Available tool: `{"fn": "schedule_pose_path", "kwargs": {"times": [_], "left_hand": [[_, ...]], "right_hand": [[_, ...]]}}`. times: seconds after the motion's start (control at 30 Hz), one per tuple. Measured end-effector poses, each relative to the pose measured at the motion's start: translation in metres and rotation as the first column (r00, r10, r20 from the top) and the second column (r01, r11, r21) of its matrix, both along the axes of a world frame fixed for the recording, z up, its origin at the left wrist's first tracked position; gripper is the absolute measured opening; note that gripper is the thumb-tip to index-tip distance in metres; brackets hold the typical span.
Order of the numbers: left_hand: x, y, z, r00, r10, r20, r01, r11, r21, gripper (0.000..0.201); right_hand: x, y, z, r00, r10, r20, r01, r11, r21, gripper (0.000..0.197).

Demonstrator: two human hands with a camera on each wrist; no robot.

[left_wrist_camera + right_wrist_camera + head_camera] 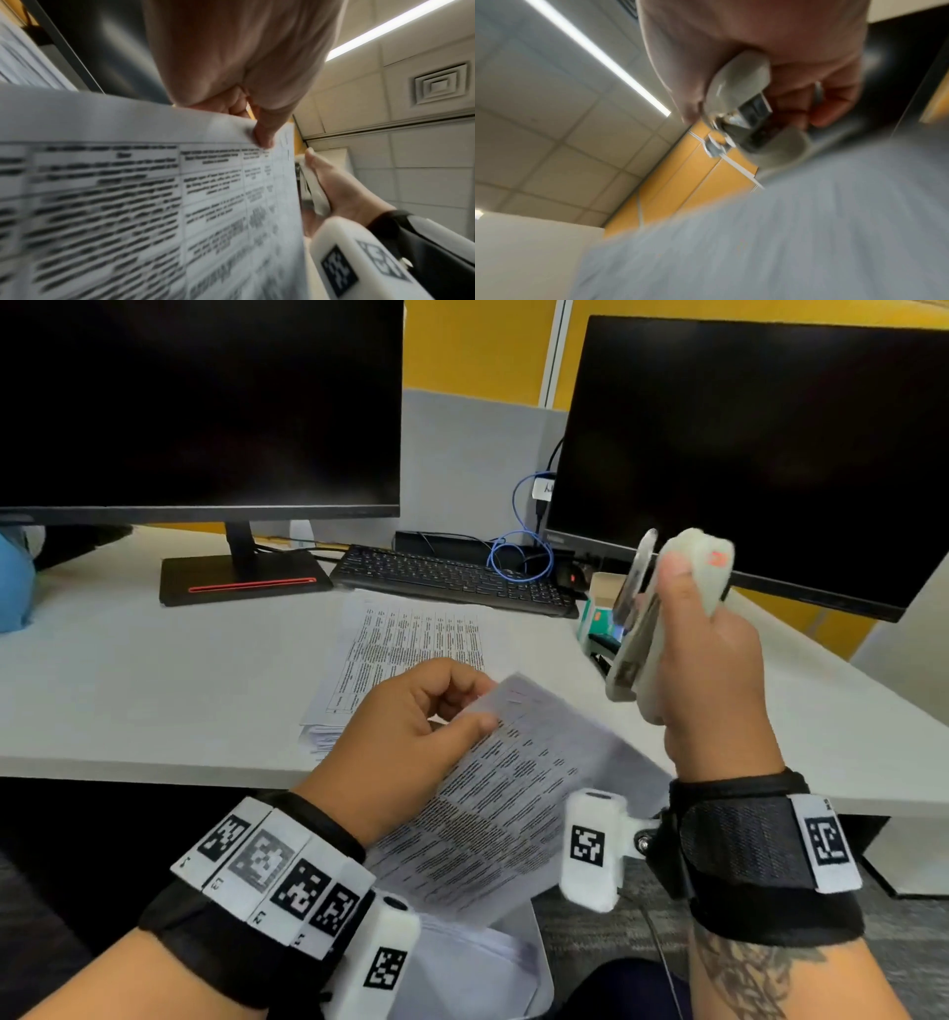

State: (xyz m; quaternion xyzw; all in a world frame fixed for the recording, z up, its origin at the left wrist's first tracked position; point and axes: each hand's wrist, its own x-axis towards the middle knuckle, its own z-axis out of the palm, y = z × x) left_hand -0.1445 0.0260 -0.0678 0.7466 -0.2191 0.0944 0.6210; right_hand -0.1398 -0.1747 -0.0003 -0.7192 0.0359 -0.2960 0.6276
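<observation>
Sheet between left fingers (corner pinched), stapler apart

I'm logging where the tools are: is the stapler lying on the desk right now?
No, the right hand grips the stapler and holds it up above the desk.
</observation>
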Motion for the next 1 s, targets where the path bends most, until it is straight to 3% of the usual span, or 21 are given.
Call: {"fn": "schedule_pose_path", "kwargs": {"times": [0.1, 0.23, 0.3, 0.4, 0.57, 0.67, 0.77, 0.87, 0.93, 1.0], "left_hand": [[0.003, 0.011, -0.004, 0.996, 0.023, -0.084, -0.015, 0.995, 0.095, 0.015], [0.007, 0.02, -0.011, 0.99, 0.083, -0.117, -0.067, 0.989, 0.132, 0.012], [0.01, 0.022, -0.014, 0.987, 0.091, -0.131, -0.075, 0.99, 0.119, 0.01], [0.014, 0.026, -0.017, 0.987, 0.1, -0.127, -0.087, 0.991, 0.105, 0.01], [0.017, 0.028, -0.017, 0.986, 0.126, -0.111, -0.125, 0.992, 0.024, 0.01], [0.019, 0.03, -0.019, 0.983, 0.145, -0.114, -0.153, 0.986, -0.065, 0.011], [0.018, 0.03, -0.023, 0.982, 0.151, -0.113, -0.164, 0.98, -0.116, 0.013], [0.016, 0.028, -0.029, 0.984, 0.117, -0.133, -0.141, 0.972, -0.189, 0.012], [0.013, 0.026, -0.035, 0.986, 0.091, -0.139, -0.121, 0.967, -0.225, 0.008], [0.011, 0.024, -0.041, 0.986, 0.076, -0.147, -0.111, 0.964, -0.241, 0.008]], "right_hand": [[0.011, -0.013, -0.005, 0.968, -0.059, -0.246, 0.012, 0.982, -0.187, 0.05], [0.028, -0.024, -0.024, 0.829, -0.013, -0.559, -0.072, 0.989, -0.13, 0.057], [0.036, -0.029, -0.033, 0.777, 0.015, -0.629, -0.097, 0.99, -0.097, 0.042], [0.044, -0.029, -0.038, 0.733, -0.057, -0.678, -0.088, 0.98, -0.178, 0.016], [0.049, -0.029, -0.042, 0.711, -0.157, -0.685, -0.193, 0.894, -0.404, 0.029], [0.042, -0.028, -0.035, 0.783, -0.168, -0.598, -0.24, 0.806, -0.541, 0.041], [0.021, -0.022, -0.023, 0.88, -0.002, -0.475, -0.266, 0.827, -0.495, 0.043], [0.001, -0.014, -0.015, 0.815, 0.122, -0.566, -0.48, 0.69, -0.542, 0.047], [-0.006, -0.01, -0.015, 0.754, 0.076, -0.653, -0.583, 0.536, -0.611, 0.042], [-0.009, -0.005, -0.02, 0.724, 0.012, -0.69, -0.621, 0.448, -0.643, 0.025]]}}
